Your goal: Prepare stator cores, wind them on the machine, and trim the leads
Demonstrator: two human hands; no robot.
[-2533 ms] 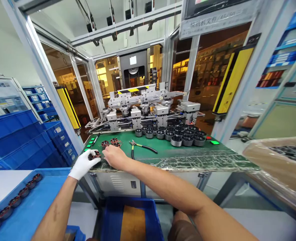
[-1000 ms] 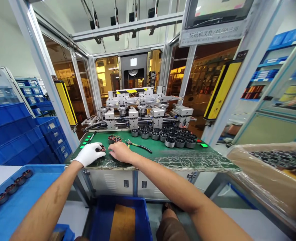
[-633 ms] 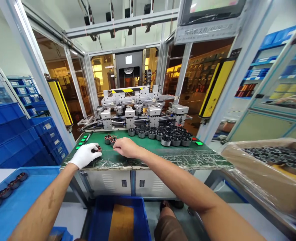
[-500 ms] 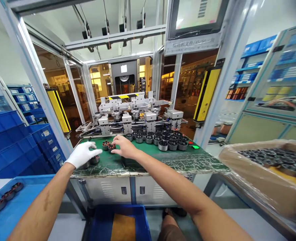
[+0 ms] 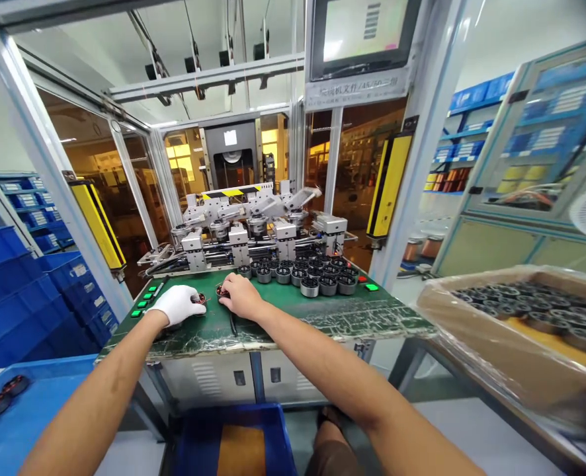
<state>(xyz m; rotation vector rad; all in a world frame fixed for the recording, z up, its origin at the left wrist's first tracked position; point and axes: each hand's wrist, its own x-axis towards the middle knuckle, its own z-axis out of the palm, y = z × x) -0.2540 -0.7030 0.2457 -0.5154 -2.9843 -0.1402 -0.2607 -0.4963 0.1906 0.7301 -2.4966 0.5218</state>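
My left hand (image 5: 180,305), in a white glove, closes around a wound motor stator (image 5: 202,299) with copper wire on it, at the left of the green worktop (image 5: 273,320). My bare right hand (image 5: 242,295) grips a second wound stator, whose dark edge (image 5: 219,291) shows beside the fingertips. The two hands are a short way apart. Under the left wrist, more round parts are mostly covered. A black handle-like piece (image 5: 233,324) lies below my right hand. Several unwound stator cores (image 5: 309,285), silver-sided with black tops, stand grouped to the right.
Behind the worktop stands a winding machine (image 5: 258,228) between yellow light curtains (image 5: 386,185). Green buttons (image 5: 143,304) line the left edge. A blue tray (image 5: 49,410) with wound stators lies at lower left, a plastic-lined carton (image 5: 452,324) of cores at right, a blue bin (image 5: 198,436) below.
Both hands have closed on wound stators. The left hand has moved right, closer to the right hand. The camera view has shifted slightly right, and the green buttons at left are now uncovered.
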